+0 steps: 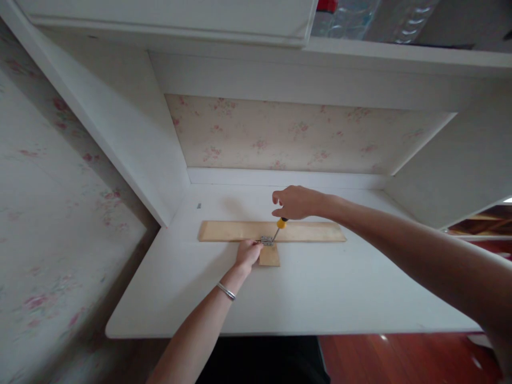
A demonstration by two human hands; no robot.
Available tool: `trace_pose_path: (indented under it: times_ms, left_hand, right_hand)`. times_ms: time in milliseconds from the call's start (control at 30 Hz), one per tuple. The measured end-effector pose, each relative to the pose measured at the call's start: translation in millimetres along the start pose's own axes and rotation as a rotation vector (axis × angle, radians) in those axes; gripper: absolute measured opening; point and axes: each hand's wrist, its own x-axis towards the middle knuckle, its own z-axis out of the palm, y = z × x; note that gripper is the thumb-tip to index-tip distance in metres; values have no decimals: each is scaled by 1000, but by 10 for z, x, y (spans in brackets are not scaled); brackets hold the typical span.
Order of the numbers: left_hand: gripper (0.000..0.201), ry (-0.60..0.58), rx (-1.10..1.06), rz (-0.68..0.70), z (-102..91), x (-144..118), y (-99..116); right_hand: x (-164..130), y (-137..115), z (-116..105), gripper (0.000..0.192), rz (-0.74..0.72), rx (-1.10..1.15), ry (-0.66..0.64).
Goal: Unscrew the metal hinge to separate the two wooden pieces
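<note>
A long light wooden board (304, 231) lies crosswise on the white desk (320, 298). A small wooden piece (270, 257) butts against its near edge, joined by a small metal hinge (266, 241). My right hand (296, 202) grips a screwdriver with a yellow handle (281, 224), its tip down on the hinge. My left hand (248, 253), a bracelet on the wrist, presses on the small piece and the hinge's left side.
The desk sits in a white alcove with side panels and floral wallpaper (288, 138) behind. A small screw-like object (199, 205) lies at the desk's back left. Shelves above hold clear bottles (360, 18). Red-brown floor (400, 357) shows below the front edge.
</note>
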Motion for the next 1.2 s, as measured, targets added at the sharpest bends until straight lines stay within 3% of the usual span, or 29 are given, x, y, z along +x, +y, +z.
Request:
trace_pose_path:
  times_ms: [100,233,367,433,533,600,767,867,933,1000,1100,1200]
  left_hand:
    - [16,-3,-5,-4,-3,-5,8]
    - [14,15,3,-13,-6,-14,22]
    - [14,9,-9,-7,-9,-20,28]
    - [14,2,-16,-5,-9,-19,26]
    - [14,-9,-16,1,-11,-9,18]
    - [14,-13,-7,-2,-13,-3,16]
    - [15,-13,-4,2,-17,-13,35]
    - [16,-10,0,-2,-17,-24,50]
    - [16,-9,3,-3,-17,-24,49]
    - [15,-7,7,-1,-15,-18,39]
    - [15,-7,12,-5,-13,-7,18]
    - [14,-12,13,-15,-13,-3,10]
  right_hand:
    - [-3,41,16,32,-129,1,50]
    - [17,91,25,35,-292,82,56]
    - [52,59,26,52,-49,38,42]
    - [55,44,17,46,22,-4,42]
    - [40,49,-8,32,-133,24,47]
    - [33,53,-32,41,-226,75,40]
    - [52,15,-80,35,-55,21,-45]
    - [53,20,-82,29,-165,24,6]
    - [46,31,-79,44,-224,65,4]
    - [41,35,-77,47,-161,85,-31]
    - [39,30,-71,36,-43,38,-37]
    - [38,44,-57,28,-174,32,0]
